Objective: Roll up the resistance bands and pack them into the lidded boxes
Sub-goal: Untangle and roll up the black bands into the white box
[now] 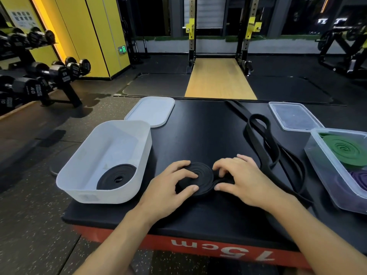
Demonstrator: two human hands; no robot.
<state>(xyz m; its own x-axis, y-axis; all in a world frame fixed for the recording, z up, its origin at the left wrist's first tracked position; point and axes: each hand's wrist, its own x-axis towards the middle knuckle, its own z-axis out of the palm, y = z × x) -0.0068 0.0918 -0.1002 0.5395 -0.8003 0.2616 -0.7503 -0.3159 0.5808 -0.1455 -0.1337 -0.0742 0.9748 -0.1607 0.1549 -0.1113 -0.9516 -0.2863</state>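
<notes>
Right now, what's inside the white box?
One rolled black resistance band lies by the near wall of the white box; that wall hides the roll's front edge.

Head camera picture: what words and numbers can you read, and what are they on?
"15cm": red side of the platform, upside down from here.
"40": end of a dumbbell at the left.
"10": end of another dumbbell, lower left.
Too blurred to read: the dumbbells' small print, the wall poster, the green exit sign.
</notes>
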